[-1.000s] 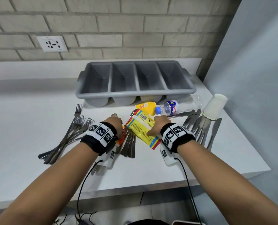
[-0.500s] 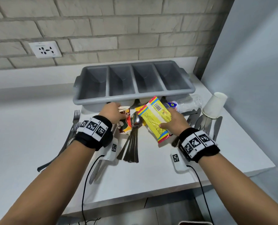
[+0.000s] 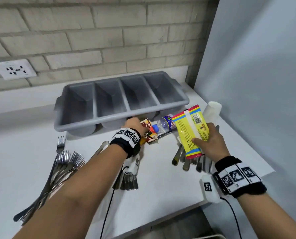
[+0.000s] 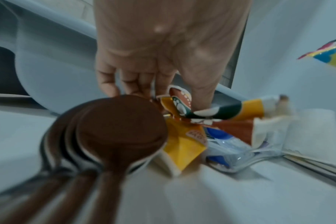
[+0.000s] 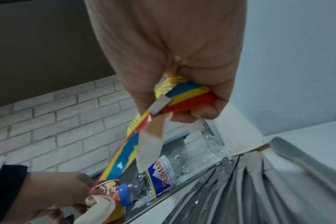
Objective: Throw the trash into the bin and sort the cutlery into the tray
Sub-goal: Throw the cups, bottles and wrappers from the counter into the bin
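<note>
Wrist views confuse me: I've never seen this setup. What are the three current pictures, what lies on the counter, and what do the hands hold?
No robot: a person wears one camera on the head and one on each wrist. The head view looks down at a white counter with a grey four-compartment tray, forks, spoons, knives, a plastic bottle and a paper cup. The right hand grips a yellow wrapper, lifted off the counter. The left hand pinches a crumpled orange-and-brown wrapper beside the bottle.
</note>
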A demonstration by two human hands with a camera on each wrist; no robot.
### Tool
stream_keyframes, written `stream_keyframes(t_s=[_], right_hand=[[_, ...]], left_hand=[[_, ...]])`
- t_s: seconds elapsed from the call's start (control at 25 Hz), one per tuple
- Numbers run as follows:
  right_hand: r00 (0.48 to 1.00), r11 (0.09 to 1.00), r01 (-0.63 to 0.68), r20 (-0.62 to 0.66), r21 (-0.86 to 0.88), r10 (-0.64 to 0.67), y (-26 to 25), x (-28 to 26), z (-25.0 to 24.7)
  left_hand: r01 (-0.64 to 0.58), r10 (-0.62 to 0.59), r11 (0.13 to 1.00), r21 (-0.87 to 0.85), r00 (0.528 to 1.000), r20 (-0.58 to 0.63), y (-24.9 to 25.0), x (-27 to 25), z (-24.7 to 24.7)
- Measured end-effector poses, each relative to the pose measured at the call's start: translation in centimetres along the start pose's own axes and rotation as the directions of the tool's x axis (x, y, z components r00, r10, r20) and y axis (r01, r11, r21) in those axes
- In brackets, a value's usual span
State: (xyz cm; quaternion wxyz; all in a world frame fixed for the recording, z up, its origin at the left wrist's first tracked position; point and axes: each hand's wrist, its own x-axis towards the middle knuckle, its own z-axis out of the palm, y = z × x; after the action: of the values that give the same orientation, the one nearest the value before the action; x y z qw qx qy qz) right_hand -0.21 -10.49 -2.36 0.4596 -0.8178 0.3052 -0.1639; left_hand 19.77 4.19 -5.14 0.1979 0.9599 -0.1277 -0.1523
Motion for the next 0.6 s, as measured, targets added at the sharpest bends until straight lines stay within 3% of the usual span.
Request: stream_keyframes(t_s=[0.08, 0.24, 0.4, 0.6], right_hand=[[1.000, 1.000, -0.013, 0.000, 0.012, 0.013, 0.4, -0.1, -0.4], [0.999, 0.998, -0.046, 0.024, 0.043, 0.045, 0.9, -0.1, -0.1], [0.997, 0.997, -0.064, 0.043, 0.037, 0.063, 1.5, 0.1, 0.5], [0.996, 0.997, -0.066, 0.050, -0.039, 0.067, 2.0, 0.3, 1.4]], left_hand=[[0.030, -0.032, 0.998, 0.063, 0.999, 0.026, 0.1, 0.3, 0.2], [0.017, -0.021, 1.000, 0.021, 0.982, 0.190, -0.1, 0.2, 0.1], [-0.020, 0.014, 0.999, 0.044, 0.991, 0.132, -0.2, 0.1, -0.2], [-0.109, 0.110, 0.988, -0.106, 0.994, 0.009, 0.1, -0.1, -0.5]])
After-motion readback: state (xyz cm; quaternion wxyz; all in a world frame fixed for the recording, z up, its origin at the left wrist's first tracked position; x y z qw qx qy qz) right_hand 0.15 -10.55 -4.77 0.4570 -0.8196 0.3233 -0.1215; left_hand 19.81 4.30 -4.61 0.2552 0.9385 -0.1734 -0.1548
